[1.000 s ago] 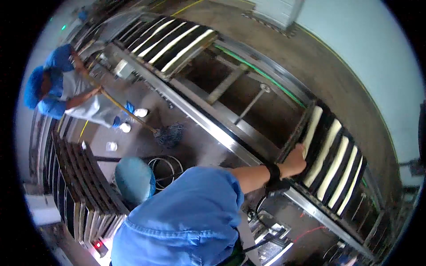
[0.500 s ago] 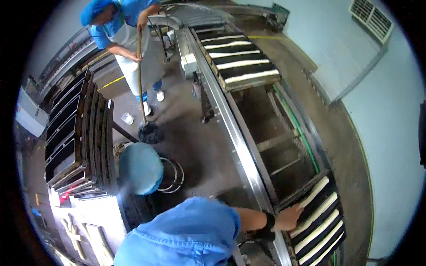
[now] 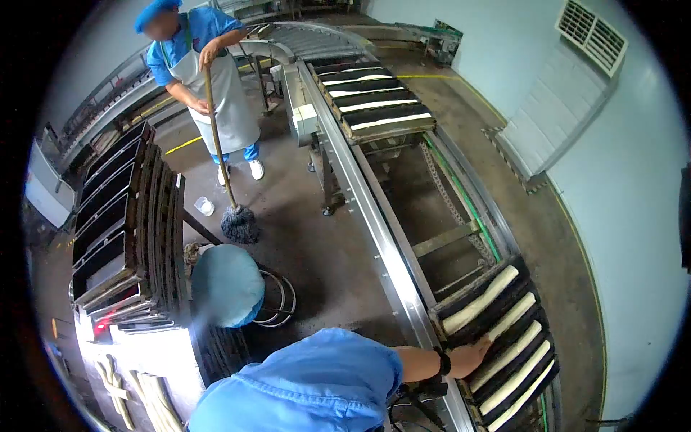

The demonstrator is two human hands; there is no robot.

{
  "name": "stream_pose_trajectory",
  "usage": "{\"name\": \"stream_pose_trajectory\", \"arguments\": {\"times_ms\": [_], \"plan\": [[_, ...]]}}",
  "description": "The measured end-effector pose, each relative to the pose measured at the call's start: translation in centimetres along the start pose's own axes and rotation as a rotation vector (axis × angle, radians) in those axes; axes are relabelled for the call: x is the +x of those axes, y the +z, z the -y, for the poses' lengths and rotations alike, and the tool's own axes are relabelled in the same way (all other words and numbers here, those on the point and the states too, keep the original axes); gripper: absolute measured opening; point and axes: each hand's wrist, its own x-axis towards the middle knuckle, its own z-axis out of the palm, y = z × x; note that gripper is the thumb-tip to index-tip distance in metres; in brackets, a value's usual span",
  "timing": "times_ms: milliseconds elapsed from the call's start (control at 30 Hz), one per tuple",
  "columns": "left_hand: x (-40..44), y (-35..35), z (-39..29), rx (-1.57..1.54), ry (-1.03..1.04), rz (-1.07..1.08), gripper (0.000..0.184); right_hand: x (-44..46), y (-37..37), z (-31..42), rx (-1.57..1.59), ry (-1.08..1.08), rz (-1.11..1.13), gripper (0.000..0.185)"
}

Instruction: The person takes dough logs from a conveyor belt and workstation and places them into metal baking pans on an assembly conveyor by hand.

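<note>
My left hand (image 3: 471, 358) has shifted one strip along. Half a second ago its fingers were at the end strip (image 3: 481, 301) of the near tray (image 3: 464, 286); now they're at the lower end of the second strip (image 3: 512, 317). The end strip is uncovered and shows its full length across the dark tray.

Fingers are close together, touching or right at the dough. Can't tell if they're pinching or just pressing; the back of my hand hides the contact. Right hand is out of view.

Strip count is unchanged: five pale strips side by side in the near tray, which sits on the conveyor (image 3: 381, 252). The black wristband (image 3: 444, 362) is over the conveyor's metal edge. Far tray (image 3: 392, 131), also with pale strips, is farther up the line, open frame between the two.

Co-worker (image 3: 205, 65) is more upright than before. Mop handle (image 3: 214, 126) leans more; mop head (image 3: 240, 225) is still on the floor, near the round blue-topped stool (image 3: 227, 286).

Tray stack (image 3: 151, 230) is still beside the stool, loose dough pieces (image 3: 155, 402) still on the counter (image 3: 173, 349).
</note>
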Motion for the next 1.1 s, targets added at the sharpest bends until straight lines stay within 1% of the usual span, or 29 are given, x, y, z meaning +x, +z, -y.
{"name": "stream_pose_trajectory", "arguments": {"times_ms": [67, 133, 167, 267, 300, 367, 433, 500, 533, 600, 633, 700, 733, 767, 800, 867, 933, 967, 1000, 1100], "plan": [[1.5, 1.2, 1.3, 0.057, -0.044, -0.184, 0.067, 0.2, 0.0, 0.4, 0.003, -0.002, -0.005, 0.062], [1.1, -2.8, 0.8, -0.152, -0.338, 0.000, 0.068, 0.3, -0.2, 0.5, 0.011, -0.002, -0.010, 0.063], [0.7, -3.6, 0.2, -0.150, -0.337, 0.003, 0.068, 0.2, -0.3, 0.5, 0.012, -0.003, -0.013, 0.063], [-0.9, -6.1, -1.9, 0.295, -0.114, -0.172, 0.069, 0.2, -0.3, 0.6, 0.030, -0.003, -0.026, 0.064], [-2.3, -8.5, -3.4, -0.028, -0.040, -0.062, 0.069, 0.1, -0.3, 0.6, 0.036, -0.004, -0.032, 0.065], [1.2, 0.2, -0.2, 0.075, 0.240, -0.163, 0.071, 0.1, -0.3, 0.6, 0.050, -0.004, -0.037, 0.066], [0.5, 0.5, -0.8, 0.008, 0.137, -0.026, 0.071, 0.2, -0.4, 0.7, 0.066, -0.002, -0.047, 0.067], [-2.4, -6.8, -4.2, 0.168, -0.024, 0.228, 0.066, 0.3, -0.4, 0.9, 0.083, -0.005, -0.048, 0.067], [-1.5, -5.0, -3.0, 0.284, -0.048, 0.203, 0.062, 0.3, -0.4, 0.8, 0.096, -0.010, -0.048, 0.068], [-1.9, -5.7, -1.4, 0.114, 0.015, 0.095, 0.060, 0.4, -0.7, 0.7, 0.106, -0.016, -0.046, 0.069], [-0.2, -2.8, 0.8, 0.207, 0.015, 0.021, 0.063, 0.5, -0.8, 0.6, 0.110, -0.009, -0.050, 0.069], [0.0, -3.5, 0.7, 0.178, -0.069, -0.037, 0.066, 0.6, -0.9, 0.7, 0.117, -0.011, -0.050, 0.070], [-0.2, -4.9, 0.2, 0.057, -0.155, -0.020, 0.065, 0.7, -1.0, 0.7, 0.119, -0.011, -0.048, 0.070], [0.9, -3.3, 1.1, 0.076, -0.186, -0.115, 0.075, 0.6, -1.1, 0.7, 0.121, -0.015, -0.048, 0.071], [-0.2, -5.3, 0.1, 0.073, -0.196, -0.122, 0.075, 0.6, -1.2, 0.8, 0.116, -0.016, -0.046, 0.071], [-2.2, -9.7, -1.9, 0.056, -0.306, 0.078, 0.094, 0.5, -1.2, 0.7, 0.113, -0.021, -0.043, 0.072], [-3.0, -11.0, -1.5, 0.120, -0.324, 0.125, 0.111, 0.3, -1.1, 1.0, 0.106, -0.023, -0.047, 0.073], [-2.8, -10.6, -1.0, 0.232, -0.328, 0.108, 0.112, 0.4, -1.0, 0.9, 0.109, -0.024, -0.050, 0.073], [-3.5, -12.6, -1.5, 0.196, -0.343, 0.168, 0.113, 0.3, -0.9, 0.9, 0.102, -0.017, -0.051, 0.074], [-3.6, -13.5, -0.5, 0.233, -0.376, 0.162, 0.114, 0.6, -1.0, 1.0, 0.098, -0.015, -0.050, 0.075]]}}
